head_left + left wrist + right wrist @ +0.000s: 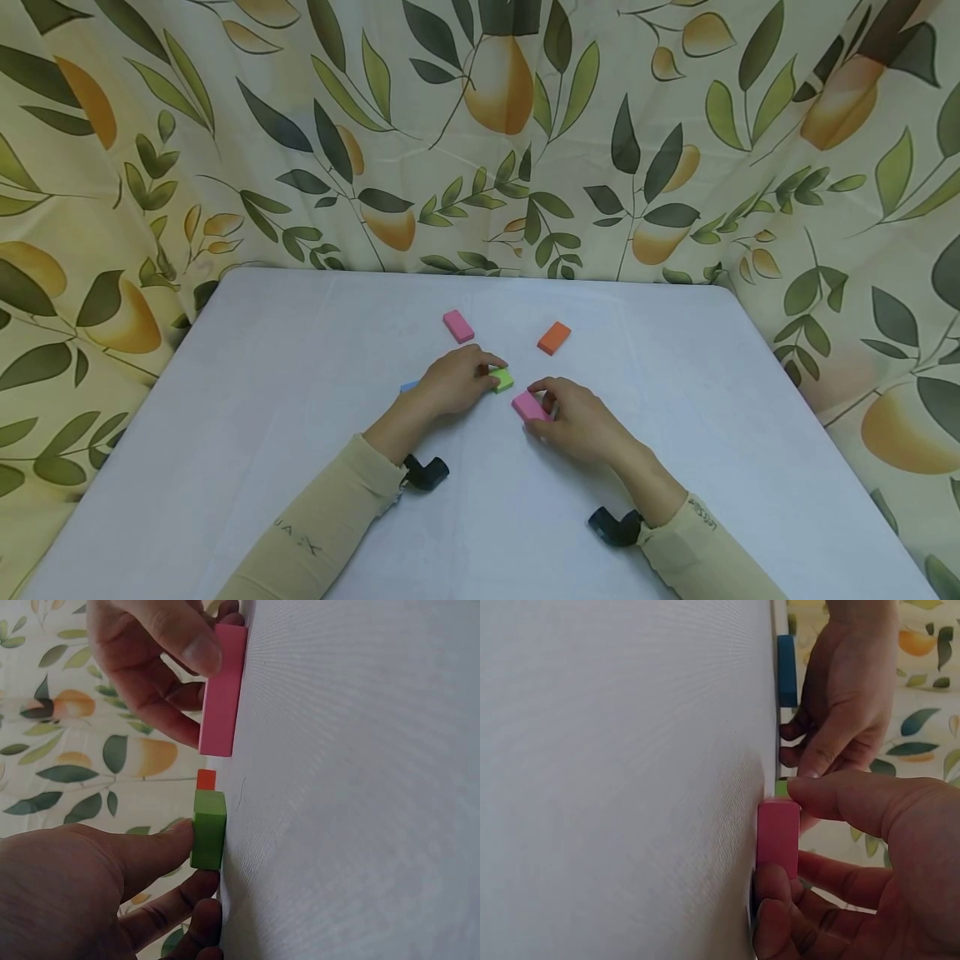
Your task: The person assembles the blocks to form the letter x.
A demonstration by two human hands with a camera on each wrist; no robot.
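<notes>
Near the middle of the white table, my left hand [459,380] pinches a small green block [502,381] between thumb and fingers. Just right of it and a little closer to me, my right hand [581,418] grips a pink block [529,407] by its ends. A short gap separates the two blocks in the head view. The left wrist view shows the green block [209,829] low at the table surface, with the pink block [224,690] beyond it. From the right wrist, the pink block [778,838] partly hides the green one [781,787].
Another pink block [458,326] and an orange block [554,338] lie farther back on the white table [300,350]. A blue block [408,387] shows partly behind my left hand. A patterned leaf-and-fruit curtain [480,208] hangs along the table's back and sides.
</notes>
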